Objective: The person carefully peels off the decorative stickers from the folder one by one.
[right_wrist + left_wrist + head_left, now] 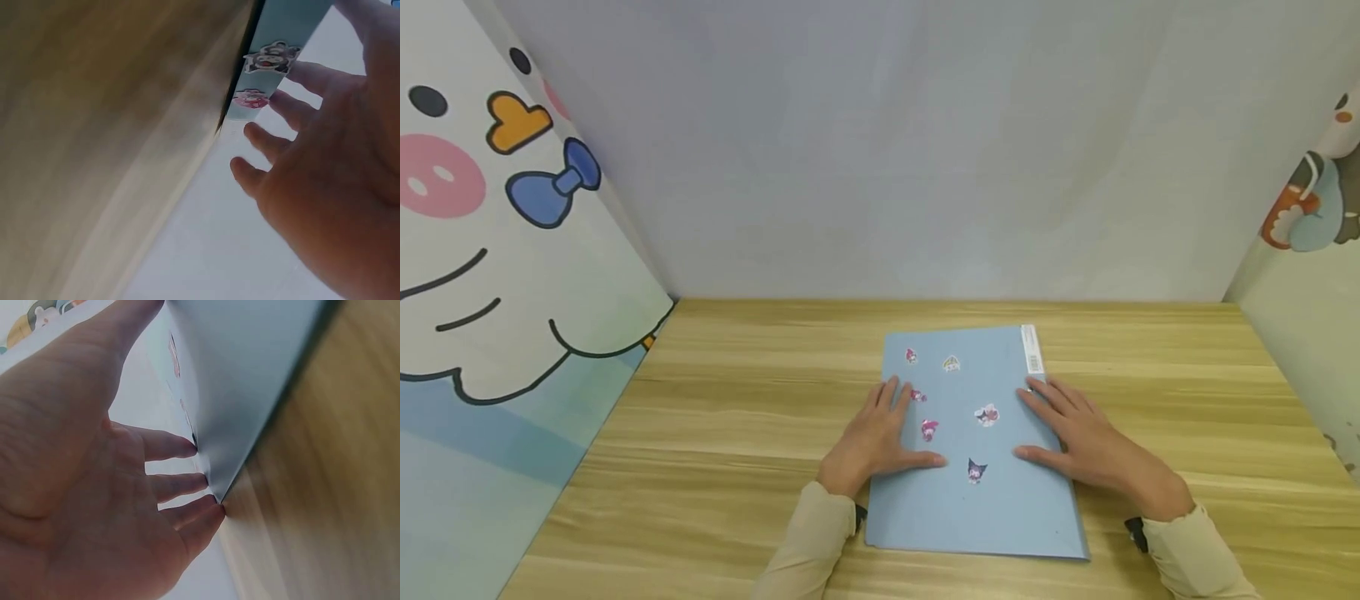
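Note:
A light blue folder (925, 508) lies flat on the wooden table, with several small cartoon stickers scattered over its cover and a white barcode label (1032, 350) at its upper right corner. My left hand (876, 437) rests on its left edge, fingers spread and thumb reaching over the cover. On the opposite edge, my right hand (1082, 433) lies with thumb and fingers extended over the cover. The left wrist view has the left fingertips touching the folder's side. Along the folder's narrow side in the right wrist view are two stickers, near the right fingers.
The wooden table (737, 400) extends to both sides of the folder and behind it. A pale curtain (925, 150) hangs along the back. Cartoon-printed panels stand at the left (497, 275) and at the right (1300, 275).

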A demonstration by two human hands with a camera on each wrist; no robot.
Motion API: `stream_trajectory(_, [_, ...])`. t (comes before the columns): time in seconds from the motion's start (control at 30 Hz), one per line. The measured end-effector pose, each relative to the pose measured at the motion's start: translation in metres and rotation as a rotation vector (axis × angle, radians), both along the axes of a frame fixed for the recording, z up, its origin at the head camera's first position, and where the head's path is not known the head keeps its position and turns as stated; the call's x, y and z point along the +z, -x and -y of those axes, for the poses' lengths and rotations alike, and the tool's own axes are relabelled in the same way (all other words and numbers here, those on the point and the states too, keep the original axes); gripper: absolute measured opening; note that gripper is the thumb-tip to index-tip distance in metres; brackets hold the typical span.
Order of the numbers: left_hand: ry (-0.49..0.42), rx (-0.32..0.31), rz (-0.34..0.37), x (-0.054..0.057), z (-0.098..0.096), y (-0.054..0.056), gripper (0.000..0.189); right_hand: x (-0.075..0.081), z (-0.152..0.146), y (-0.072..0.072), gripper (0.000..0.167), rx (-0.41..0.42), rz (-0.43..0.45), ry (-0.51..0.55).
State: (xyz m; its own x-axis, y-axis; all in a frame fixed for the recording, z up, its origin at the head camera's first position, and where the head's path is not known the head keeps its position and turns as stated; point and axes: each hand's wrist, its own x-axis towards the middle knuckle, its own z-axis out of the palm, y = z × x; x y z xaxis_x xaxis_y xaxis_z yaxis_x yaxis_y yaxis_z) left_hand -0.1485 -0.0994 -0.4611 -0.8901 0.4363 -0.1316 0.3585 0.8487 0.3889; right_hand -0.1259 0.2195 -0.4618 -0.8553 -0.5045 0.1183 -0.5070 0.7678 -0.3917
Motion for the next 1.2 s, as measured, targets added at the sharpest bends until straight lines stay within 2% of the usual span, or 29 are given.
stream_trajectory(0.13, [0.014,-0.002,0.0,0.001,0.001,-0.001,0.114,0.001,0.003,-0.003,0.078,-0.038,0.052,-0.039])
stream_trajectory(0.33, [0.009,-0.002,-0.003,0.004,0.002,-0.001,0.112,0.001,0.006,-0.004,0.077,-0.044,0.066,-0.061])
stream_trajectory(0.47, [0.0,-0.011,0.001,0.006,0.003,0.0,0.099,0.002,0.006,-0.005,0.078,-0.055,0.106,-0.055])
stream_trajectory(0.7, [-0.044,-0.008,-0.115,0.008,0.005,0.004,0.064,0.002,0.008,-0.007,0.078,-0.056,0.125,-0.044])
stream_trajectory(1.0, [-0.073,0.006,-0.158,0.006,0.002,0.011,0.055,-0.001,0.007,-0.007,0.079,-0.058,0.132,-0.022])
stream_trajectory(1.2, [-0.115,0.022,-0.188,0.004,0.001,0.018,0.039,0.001,0.008,-0.007,0.079,-0.057,0.129,-0.014])
